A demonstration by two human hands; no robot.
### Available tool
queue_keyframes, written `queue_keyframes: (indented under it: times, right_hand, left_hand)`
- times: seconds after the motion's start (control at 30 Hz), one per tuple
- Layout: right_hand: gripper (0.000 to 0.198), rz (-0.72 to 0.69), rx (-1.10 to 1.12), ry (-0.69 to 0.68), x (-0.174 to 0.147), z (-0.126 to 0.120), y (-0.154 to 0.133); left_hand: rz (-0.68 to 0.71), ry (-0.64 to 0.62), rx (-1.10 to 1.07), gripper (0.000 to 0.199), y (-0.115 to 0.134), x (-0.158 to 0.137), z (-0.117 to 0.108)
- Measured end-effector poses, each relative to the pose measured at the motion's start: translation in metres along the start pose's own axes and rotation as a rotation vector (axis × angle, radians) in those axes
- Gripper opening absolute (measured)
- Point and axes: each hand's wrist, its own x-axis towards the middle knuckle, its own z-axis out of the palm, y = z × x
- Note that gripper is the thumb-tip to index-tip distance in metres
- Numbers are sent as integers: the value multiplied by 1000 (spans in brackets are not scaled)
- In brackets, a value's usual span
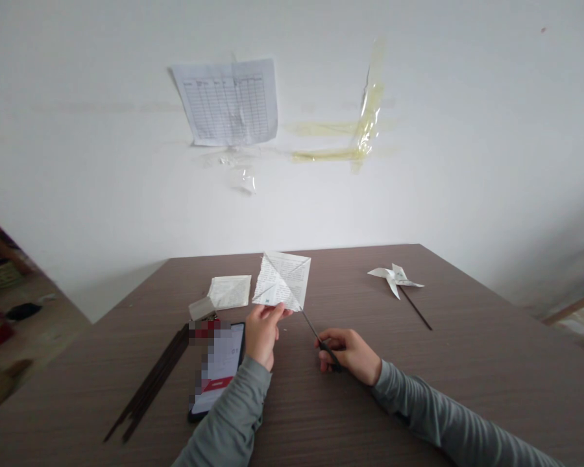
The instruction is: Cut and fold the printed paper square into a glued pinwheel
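Note:
My left hand (264, 329) pinches the lower edge of a square of printed paper (285, 275), which is creased along its diagonals. In my right hand (346, 353) is a pair of scissors (328, 353), my fingers around the dark handles. The blades reach up and left to the paper's lower right corner and touch it there. Whether the blades are parted I cannot make out. A finished paper pinwheel (395, 280) on a dark stick lies to the right, apart from both hands.
Left of my left hand lie a stack of paper squares (230, 290), a small clear packet (202, 309), a bundle of dark sticks (156, 376) and a phone (219, 376). The brown table (418, 402) meets a white wall, where a printed sheet (228, 104) is taped.

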Motion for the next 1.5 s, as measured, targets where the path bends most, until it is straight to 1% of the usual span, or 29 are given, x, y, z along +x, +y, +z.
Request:
queue_keyframes:
  times: [0.27, 0.63, 0.8, 0.97, 1.27, 1.5]
  right_hand:
    - [53, -19, -10, 2, 0, -1, 2]
    - [69, -24, -24, -10, -2, 0, -4]
    - [70, -21, -23, -11, -4, 2, -8]
    - [70, -31, -14, -13, -4, 2, -10]
    - [78, -29, 14, -54, -2, -1, -8]
    - [80, -35, 28, -62, -2, -2, -8]
  left_hand:
    - [1, -5, 4, 39, 2, 0, -1]
    - [-14, 12, 10, 38, 5, -1, 2]
    - [-1, 5, 0, 44, 4, 0, 2]
    - [0, 12, -18, 44, 4, 0, 2]
    - [-15, 3, -20, 49, 4, 1, 2]
    - [-18, 2, -13, 46, 7, 0, 3]
